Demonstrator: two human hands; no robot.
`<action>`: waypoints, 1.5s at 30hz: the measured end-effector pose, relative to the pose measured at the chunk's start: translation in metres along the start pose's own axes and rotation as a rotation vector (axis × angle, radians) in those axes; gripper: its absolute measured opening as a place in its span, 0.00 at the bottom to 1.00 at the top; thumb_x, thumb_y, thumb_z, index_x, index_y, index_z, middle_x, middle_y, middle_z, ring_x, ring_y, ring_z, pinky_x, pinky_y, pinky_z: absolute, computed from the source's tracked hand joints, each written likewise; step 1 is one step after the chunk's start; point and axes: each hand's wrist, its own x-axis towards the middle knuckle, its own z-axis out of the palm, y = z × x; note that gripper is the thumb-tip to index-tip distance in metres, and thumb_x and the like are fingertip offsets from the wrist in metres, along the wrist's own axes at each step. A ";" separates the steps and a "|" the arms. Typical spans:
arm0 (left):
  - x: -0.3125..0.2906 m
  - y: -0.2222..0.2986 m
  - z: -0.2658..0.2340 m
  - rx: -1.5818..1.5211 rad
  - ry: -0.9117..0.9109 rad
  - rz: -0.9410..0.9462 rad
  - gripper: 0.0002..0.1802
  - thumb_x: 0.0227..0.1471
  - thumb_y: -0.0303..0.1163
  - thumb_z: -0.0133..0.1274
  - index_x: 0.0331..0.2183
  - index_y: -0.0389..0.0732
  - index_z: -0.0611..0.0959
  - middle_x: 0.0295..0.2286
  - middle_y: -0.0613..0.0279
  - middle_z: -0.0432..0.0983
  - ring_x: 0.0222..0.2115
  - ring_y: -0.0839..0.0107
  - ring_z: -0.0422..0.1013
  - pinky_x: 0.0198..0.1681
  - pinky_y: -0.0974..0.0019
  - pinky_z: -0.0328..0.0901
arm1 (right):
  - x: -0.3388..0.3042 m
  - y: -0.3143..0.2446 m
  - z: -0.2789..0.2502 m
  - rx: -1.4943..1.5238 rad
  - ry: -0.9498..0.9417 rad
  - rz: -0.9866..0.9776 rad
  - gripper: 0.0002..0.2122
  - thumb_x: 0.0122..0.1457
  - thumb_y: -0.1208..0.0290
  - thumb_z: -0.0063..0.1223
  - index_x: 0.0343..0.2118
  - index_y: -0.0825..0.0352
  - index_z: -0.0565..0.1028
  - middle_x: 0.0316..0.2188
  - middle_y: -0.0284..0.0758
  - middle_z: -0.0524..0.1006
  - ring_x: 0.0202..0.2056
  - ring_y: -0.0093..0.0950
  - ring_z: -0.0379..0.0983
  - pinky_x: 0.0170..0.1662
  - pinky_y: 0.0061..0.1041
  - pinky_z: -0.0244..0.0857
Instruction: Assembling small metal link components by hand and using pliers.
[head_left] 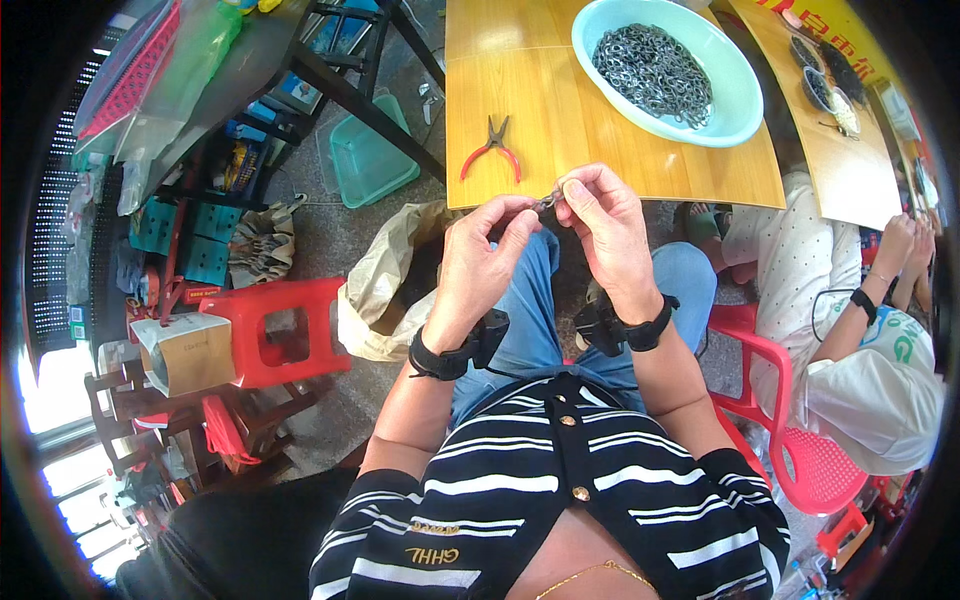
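While a small dark metal piece point(547, 202) sits at the near edge of the yellow table point(500, 60), the left hand point(480, 256) and right hand point(610, 230) pinch it. Both arms point(408, 420) reach forward, leaning inward. Red-handled pliers point(496, 142) lie farther left.

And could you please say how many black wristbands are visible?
3: the person's left wristband, their right wristband, and a co-worker's wristband at far right; more may be hidden.
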 end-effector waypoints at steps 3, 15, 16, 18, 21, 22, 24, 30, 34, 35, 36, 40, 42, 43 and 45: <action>0.003 0.004 -0.002 -0.034 -0.017 -0.069 0.11 0.56 0.32 0.49 0.36 0.34 0.80 0.24 0.66 0.76 0.24 0.84 0.65 0.29 0.78 0.60 | 0.001 -0.003 -0.002 -0.048 -0.036 0.054 0.05 0.59 0.73 0.49 0.35 0.67 0.74 0.27 0.27 0.74 0.27 0.15 0.68 0.31 0.14 0.61; 0.005 0.002 -0.005 -0.026 0.021 -0.052 0.13 0.56 0.34 0.49 0.28 0.35 0.81 0.19 0.68 0.75 0.20 0.83 0.66 0.24 0.76 0.61 | -0.003 -0.002 0.008 -0.534 -0.051 -0.131 0.09 0.50 0.79 0.58 0.35 0.70 0.76 0.24 0.30 0.76 0.26 0.17 0.72 0.29 0.15 0.65; 0.005 0.002 -0.005 -0.025 0.022 -0.052 0.13 0.56 0.34 0.49 0.28 0.35 0.81 0.19 0.68 0.75 0.20 0.83 0.66 0.24 0.76 0.61 | -0.003 -0.001 0.008 -0.632 -0.025 -0.232 0.08 0.50 0.79 0.58 0.35 0.70 0.77 0.24 0.32 0.76 0.26 0.18 0.73 0.29 0.16 0.66; 0.005 0.001 -0.005 -0.052 0.023 -0.068 0.14 0.56 0.35 0.48 0.27 0.35 0.81 0.18 0.68 0.75 0.19 0.83 0.66 0.23 0.76 0.61 | -0.003 -0.006 0.007 -0.712 -0.035 -0.246 0.07 0.50 0.79 0.58 0.33 0.70 0.77 0.24 0.34 0.76 0.25 0.21 0.73 0.29 0.18 0.66; 0.004 0.002 -0.005 -0.080 0.002 -0.110 0.15 0.57 0.35 0.48 0.27 0.34 0.80 0.18 0.67 0.74 0.18 0.82 0.66 0.23 0.76 0.61 | -0.002 -0.012 0.010 -0.913 -0.054 -0.394 0.04 0.50 0.80 0.55 0.30 0.71 0.75 0.24 0.36 0.76 0.25 0.25 0.74 0.28 0.21 0.66; 0.004 0.002 -0.005 -0.080 0.001 -0.110 0.15 0.57 0.35 0.48 0.27 0.34 0.80 0.18 0.67 0.74 0.18 0.82 0.66 0.23 0.76 0.61 | -0.001 -0.014 0.011 -1.034 -0.065 -0.532 0.03 0.51 0.80 0.54 0.29 0.71 0.74 0.23 0.37 0.76 0.25 0.26 0.74 0.28 0.22 0.65; 0.004 0.004 -0.005 -0.063 -0.010 -0.087 0.15 0.57 0.35 0.48 0.27 0.34 0.80 0.18 0.68 0.74 0.18 0.81 0.66 0.24 0.75 0.61 | -0.003 -0.017 0.013 -1.002 -0.049 -0.536 0.02 0.52 0.80 0.52 0.29 0.71 0.73 0.23 0.37 0.75 0.25 0.26 0.74 0.28 0.22 0.65; 0.006 0.007 -0.016 0.012 -0.073 -0.055 0.12 0.55 0.34 0.49 0.30 0.34 0.79 0.22 0.70 0.74 0.23 0.83 0.64 0.28 0.77 0.60 | -0.002 -0.022 0.002 -0.699 -0.036 -0.175 0.02 0.58 0.78 0.46 0.31 0.70 0.70 0.23 0.34 0.74 0.25 0.21 0.71 0.28 0.20 0.65; 0.005 0.002 -0.013 -0.068 -0.041 -0.035 0.12 0.55 0.34 0.49 0.32 0.34 0.79 0.24 0.70 0.74 0.24 0.85 0.63 0.28 0.77 0.59 | -0.001 -0.022 0.000 -0.446 -0.111 -0.024 0.03 0.60 0.75 0.45 0.33 0.69 0.70 0.24 0.32 0.75 0.25 0.18 0.69 0.29 0.17 0.64; 0.005 0.000 -0.012 -0.111 -0.019 -0.016 0.11 0.55 0.34 0.50 0.32 0.34 0.79 0.24 0.70 0.74 0.24 0.85 0.63 0.28 0.77 0.59 | -0.001 -0.021 0.000 -0.383 -0.126 0.008 0.03 0.60 0.75 0.45 0.34 0.68 0.70 0.25 0.32 0.75 0.25 0.18 0.69 0.30 0.16 0.63; 0.005 -0.001 -0.011 -0.155 0.002 0.004 0.11 0.55 0.34 0.50 0.31 0.35 0.80 0.23 0.71 0.74 0.24 0.85 0.63 0.28 0.77 0.59 | 0.000 -0.021 0.001 -0.383 -0.128 0.008 0.03 0.60 0.75 0.45 0.34 0.68 0.70 0.25 0.32 0.75 0.25 0.18 0.69 0.30 0.16 0.63; 0.005 0.006 -0.018 -0.109 -0.078 -0.123 0.10 0.57 0.33 0.48 0.33 0.36 0.79 0.29 0.69 0.76 0.29 0.85 0.64 0.35 0.78 0.58 | 0.001 -0.025 0.002 -0.317 -0.126 0.114 0.07 0.60 0.73 0.45 0.37 0.69 0.74 0.25 0.31 0.75 0.26 0.17 0.69 0.30 0.15 0.63; 0.006 0.010 -0.019 -0.075 -0.098 -0.132 0.10 0.57 0.32 0.47 0.31 0.36 0.78 0.28 0.69 0.75 0.30 0.85 0.65 0.37 0.78 0.59 | 0.002 -0.023 -0.001 -0.363 -0.134 0.145 0.08 0.60 0.73 0.45 0.38 0.69 0.75 0.25 0.30 0.75 0.26 0.16 0.69 0.30 0.15 0.63; 0.006 0.008 -0.019 -0.075 -0.096 -0.130 0.10 0.57 0.32 0.47 0.31 0.36 0.78 0.28 0.69 0.75 0.30 0.85 0.65 0.37 0.78 0.59 | 0.003 -0.022 -0.002 -0.308 -0.155 0.167 0.09 0.60 0.72 0.46 0.38 0.69 0.76 0.25 0.30 0.75 0.26 0.16 0.69 0.30 0.14 0.62; 0.006 0.002 -0.017 -0.118 -0.040 -0.040 0.11 0.55 0.34 0.50 0.30 0.36 0.80 0.20 0.75 0.69 0.21 0.87 0.59 0.24 0.79 0.55 | 0.003 -0.023 -0.001 -0.253 -0.176 0.188 0.09 0.60 0.71 0.46 0.38 0.68 0.76 0.25 0.29 0.75 0.25 0.16 0.69 0.30 0.14 0.62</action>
